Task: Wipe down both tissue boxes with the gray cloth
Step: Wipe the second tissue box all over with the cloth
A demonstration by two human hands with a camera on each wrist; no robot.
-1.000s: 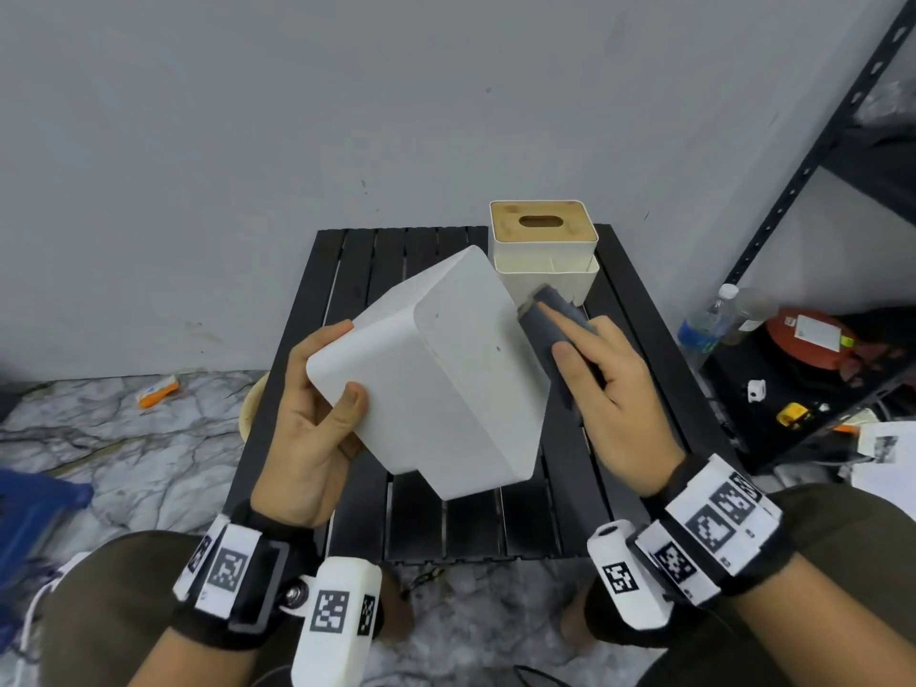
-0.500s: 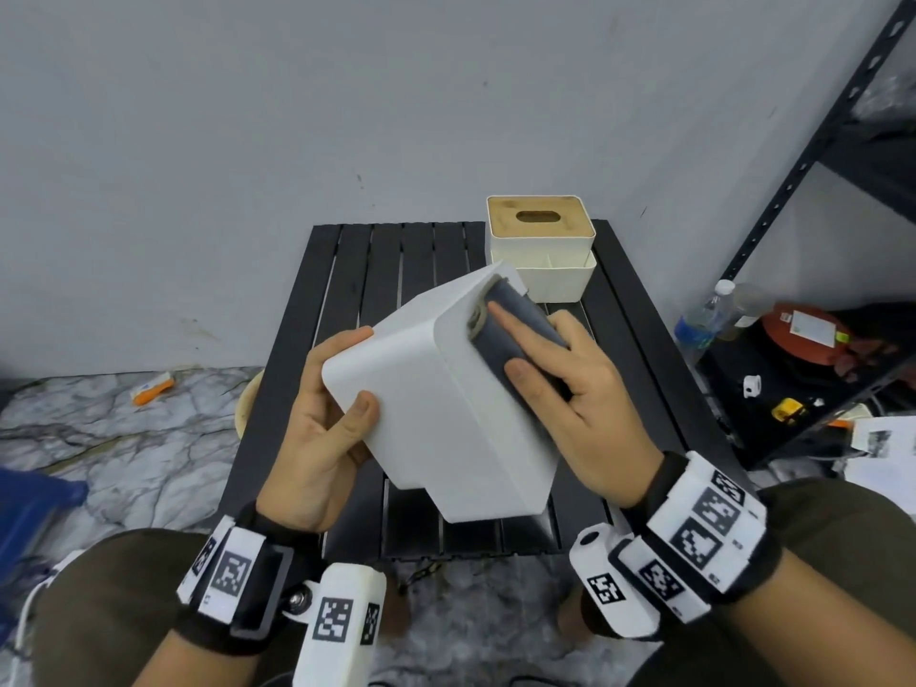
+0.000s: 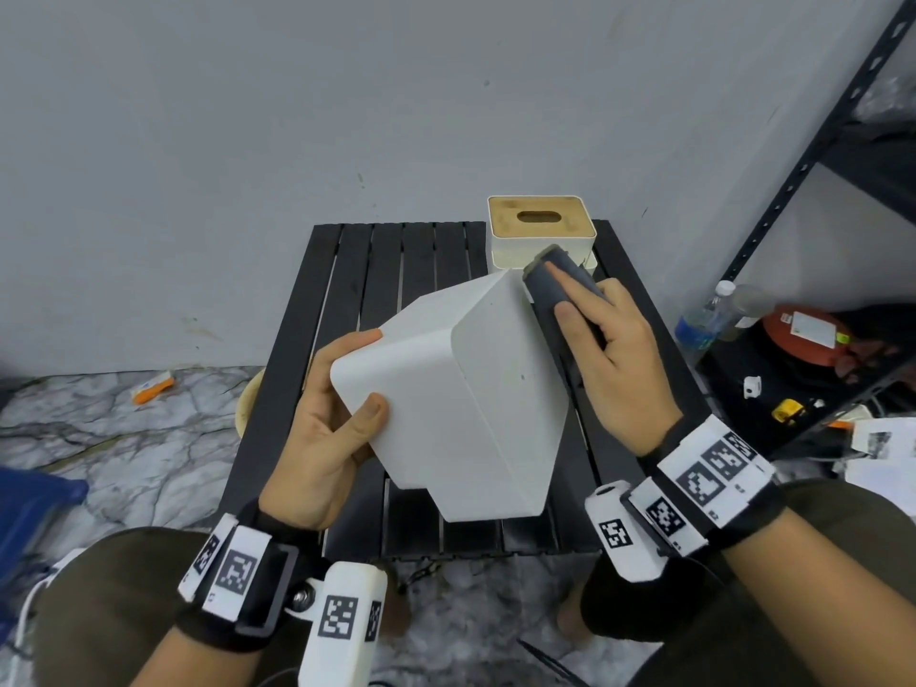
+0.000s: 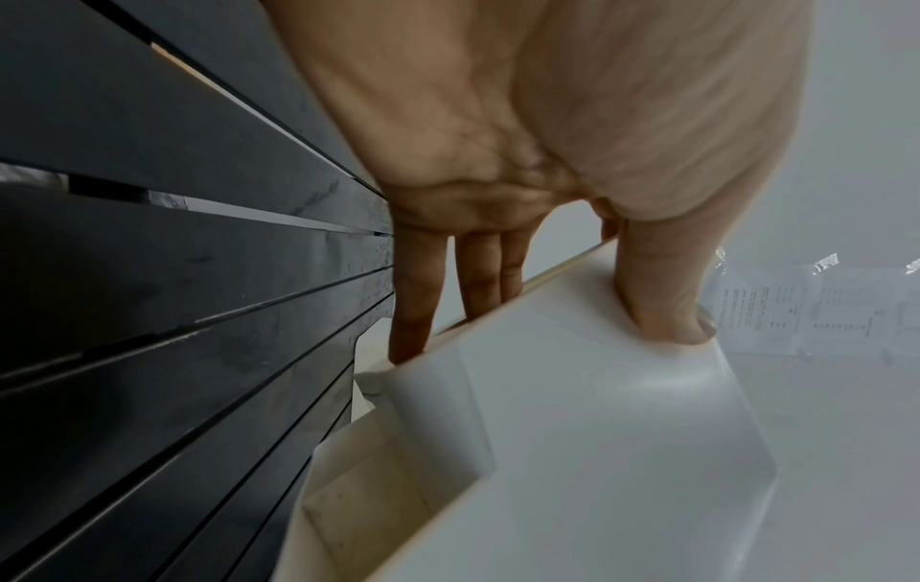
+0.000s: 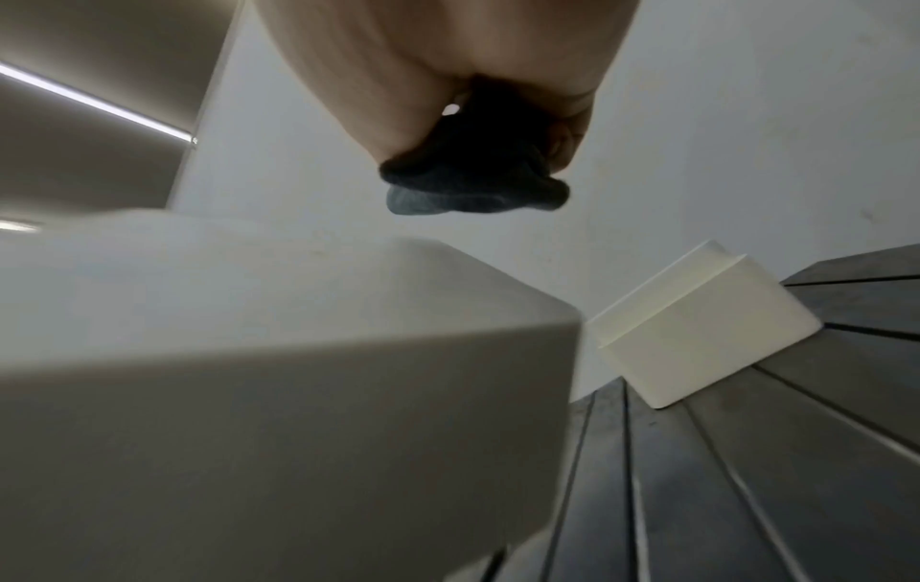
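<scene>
A plain white tissue box (image 3: pixel 471 389) is tilted above the black slatted table (image 3: pixel 396 270). My left hand (image 3: pixel 364 374) grips its near left corner, thumb on the front face and fingers behind it (image 4: pixel 478 283). My right hand (image 3: pixel 580 314) holds the folded gray cloth (image 3: pixel 550 285) at the box's far right corner, fingers straight on top. In the right wrist view the cloth (image 5: pixel 473 185) bunches under the palm, just above the box (image 5: pixel 274 354). A second white tissue box with a wooden lid (image 3: pixel 540 230) stands at the table's back right.
A gray wall rises right behind the table. A black metal shelf (image 3: pixel 818 156) stands to the right, with a water bottle (image 3: pixel 704 314) and a red object (image 3: pixel 803 334) on the floor by it. An orange item (image 3: pixel 153 386) lies on the marble floor to the left.
My right hand swept the cloth onto the box's right face, then up to its far corner. My left hand turned the box slightly.
</scene>
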